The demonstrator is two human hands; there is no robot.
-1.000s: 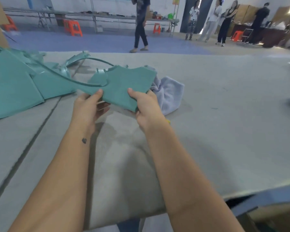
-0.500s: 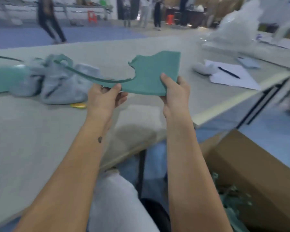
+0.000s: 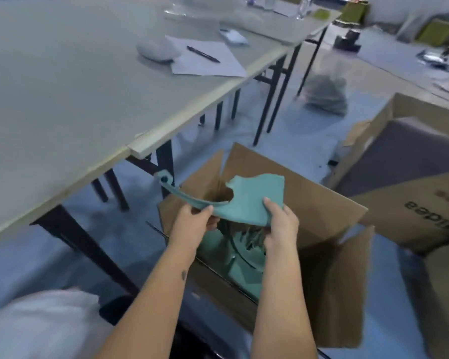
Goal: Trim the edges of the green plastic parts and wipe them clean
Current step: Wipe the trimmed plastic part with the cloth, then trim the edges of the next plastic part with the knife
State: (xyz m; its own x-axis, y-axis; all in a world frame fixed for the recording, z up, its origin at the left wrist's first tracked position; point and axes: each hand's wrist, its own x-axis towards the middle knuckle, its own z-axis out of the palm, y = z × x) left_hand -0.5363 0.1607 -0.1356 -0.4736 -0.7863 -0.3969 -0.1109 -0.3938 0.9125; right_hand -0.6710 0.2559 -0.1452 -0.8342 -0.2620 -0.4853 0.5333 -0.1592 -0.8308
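Stretching across the upper left, the worktop is ending in a pale edge strip, with blue floor lying open beyond it. Below that edge an open cardboard box is standing with flaps spread, more green parts lying inside. Both hands are holding the green plastic part above the box mouth: the left hand is pinching its thin curved arm, the right hand is gripping the broad panel's near edge. A paper sheet with a pen is sitting near the worktop's far edge.
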